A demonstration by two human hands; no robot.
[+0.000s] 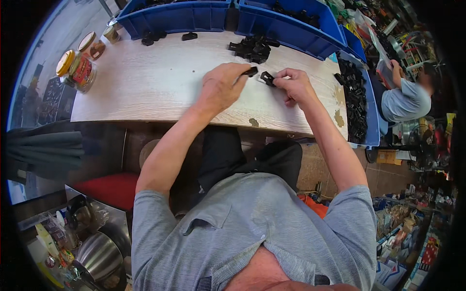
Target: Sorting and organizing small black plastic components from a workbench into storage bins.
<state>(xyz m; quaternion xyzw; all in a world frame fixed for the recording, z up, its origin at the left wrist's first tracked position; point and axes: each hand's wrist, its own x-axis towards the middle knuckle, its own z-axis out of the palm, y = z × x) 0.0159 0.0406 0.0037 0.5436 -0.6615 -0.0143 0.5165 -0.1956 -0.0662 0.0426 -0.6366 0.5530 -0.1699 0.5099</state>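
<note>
Wooden table (145, 87): both hands (221, 87) (293, 86) pinch black clips (251, 72) (267, 77).

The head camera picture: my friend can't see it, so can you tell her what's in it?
A person at a pale wooden table holds a small black plastic part in each hand, left hand and right hand close together. A pile of black parts lies ahead, before blue bins; jars stand at the left.

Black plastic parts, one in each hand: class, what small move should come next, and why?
Probably bring the two pieces together. The left hand pinches one black part and the right hand pinches another black part, held just apart over the wooden table, ends facing each other.
</note>
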